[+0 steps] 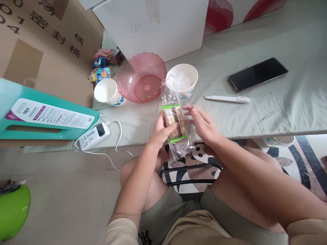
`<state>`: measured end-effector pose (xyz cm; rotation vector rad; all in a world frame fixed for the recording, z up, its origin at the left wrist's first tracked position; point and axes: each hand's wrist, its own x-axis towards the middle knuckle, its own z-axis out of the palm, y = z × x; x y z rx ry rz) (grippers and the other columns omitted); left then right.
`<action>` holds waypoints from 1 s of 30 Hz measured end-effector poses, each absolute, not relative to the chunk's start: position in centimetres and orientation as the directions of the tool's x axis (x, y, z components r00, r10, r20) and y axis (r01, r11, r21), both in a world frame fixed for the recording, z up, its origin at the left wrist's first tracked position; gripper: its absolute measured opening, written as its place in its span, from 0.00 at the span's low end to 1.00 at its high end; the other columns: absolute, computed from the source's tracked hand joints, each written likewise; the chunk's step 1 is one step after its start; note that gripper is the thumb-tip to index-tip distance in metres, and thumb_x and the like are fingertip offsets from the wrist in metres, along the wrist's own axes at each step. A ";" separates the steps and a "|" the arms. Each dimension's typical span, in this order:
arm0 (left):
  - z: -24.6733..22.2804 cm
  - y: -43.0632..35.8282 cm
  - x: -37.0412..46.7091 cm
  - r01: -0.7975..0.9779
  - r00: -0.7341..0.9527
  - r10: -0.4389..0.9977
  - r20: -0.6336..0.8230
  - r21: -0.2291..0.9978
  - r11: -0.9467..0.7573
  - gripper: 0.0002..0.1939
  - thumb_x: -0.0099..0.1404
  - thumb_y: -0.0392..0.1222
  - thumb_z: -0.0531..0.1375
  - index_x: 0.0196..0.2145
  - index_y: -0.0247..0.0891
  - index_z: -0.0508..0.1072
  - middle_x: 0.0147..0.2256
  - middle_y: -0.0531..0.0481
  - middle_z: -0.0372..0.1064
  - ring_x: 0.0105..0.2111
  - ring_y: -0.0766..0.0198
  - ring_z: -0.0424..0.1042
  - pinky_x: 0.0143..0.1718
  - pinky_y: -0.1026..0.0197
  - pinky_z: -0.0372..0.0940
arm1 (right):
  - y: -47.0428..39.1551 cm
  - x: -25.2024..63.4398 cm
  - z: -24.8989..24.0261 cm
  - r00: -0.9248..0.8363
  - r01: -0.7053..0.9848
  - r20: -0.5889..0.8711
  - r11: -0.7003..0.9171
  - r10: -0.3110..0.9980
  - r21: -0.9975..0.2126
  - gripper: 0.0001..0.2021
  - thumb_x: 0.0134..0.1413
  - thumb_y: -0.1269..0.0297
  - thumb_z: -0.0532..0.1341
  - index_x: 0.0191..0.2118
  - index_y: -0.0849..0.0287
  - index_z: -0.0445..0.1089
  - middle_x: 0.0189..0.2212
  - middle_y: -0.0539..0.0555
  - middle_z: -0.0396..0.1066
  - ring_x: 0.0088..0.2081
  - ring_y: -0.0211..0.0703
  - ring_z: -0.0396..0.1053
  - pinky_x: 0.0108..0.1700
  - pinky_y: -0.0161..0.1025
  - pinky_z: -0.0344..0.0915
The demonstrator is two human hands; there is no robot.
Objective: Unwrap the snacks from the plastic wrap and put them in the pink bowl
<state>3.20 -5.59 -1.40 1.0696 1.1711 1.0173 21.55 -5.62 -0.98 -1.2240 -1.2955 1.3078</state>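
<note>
My left hand (162,130) grips a wrapped snack bar (169,117) with green ends, its thumb laid across the front. Clear, crinkled plastic wrap (182,148) sticks out above and below the bar. Just right of it is my right hand (201,123), fingers stretched out and apart beside the wrap; whether they touch the film I cannot tell. Beyond the bar stands a white paper bowl (188,69), partly covered by the film. A pink ribbed plastic bowl (138,83) is to its left, then a white paper cup (104,91).
On the cloth-covered table lie a white utility knife (227,99) and a black phone (259,73). Small snack packets (103,74), a white power strip (94,136) and a teal jug (38,114) are at left. Cardboard (51,64) and white boxes (163,30) stand behind.
</note>
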 end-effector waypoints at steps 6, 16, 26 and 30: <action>-0.7 -5.5 2.1 -0.334 0.073 0.965 -0.251 0.906 0.260 0.25 0.52 0.52 0.72 0.44 0.40 0.73 0.35 0.52 0.78 0.35 0.60 0.80 0.40 0.57 0.75 | -3.7 25.1 -0.2 0.193 0.383 0.026 -0.051 0.981 -0.922 0.09 0.58 0.64 0.61 0.44 0.54 0.70 0.33 0.51 0.68 0.34 0.43 0.68 0.39 0.44 0.69; -2.3 -6.0 4.0 -0.222 -0.172 0.959 -0.227 0.957 0.186 0.23 0.58 0.62 0.70 0.41 0.41 0.79 0.38 0.50 0.81 0.40 0.59 0.80 0.43 0.61 0.74 | -5.4 21.5 1.3 -0.205 0.204 -0.083 -0.040 0.975 -0.978 0.17 0.55 0.53 0.63 0.47 0.57 0.67 0.41 0.57 0.74 0.37 0.45 0.74 0.37 0.45 0.72; -1.1 -5.3 4.6 -0.310 -0.335 0.928 -0.161 0.949 0.053 0.17 0.62 0.56 0.66 0.37 0.38 0.80 0.35 0.50 0.80 0.35 0.63 0.79 0.38 0.63 0.72 | -5.5 19.3 0.1 -0.293 0.028 -0.162 -0.161 0.942 -0.987 0.22 0.51 0.55 0.67 0.50 0.56 0.64 0.45 0.58 0.74 0.42 0.49 0.73 0.45 0.49 0.73; 0.0 -4.9 3.3 -0.460 -0.449 0.830 -0.331 0.882 0.103 0.14 0.63 0.50 0.62 0.27 0.37 0.73 0.21 0.55 0.69 0.19 0.71 0.67 0.22 0.68 0.61 | -6.3 20.3 0.9 -0.279 -0.010 -0.211 -0.222 0.937 -0.975 0.22 0.53 0.54 0.68 0.50 0.55 0.66 0.47 0.58 0.75 0.46 0.51 0.75 0.47 0.50 0.75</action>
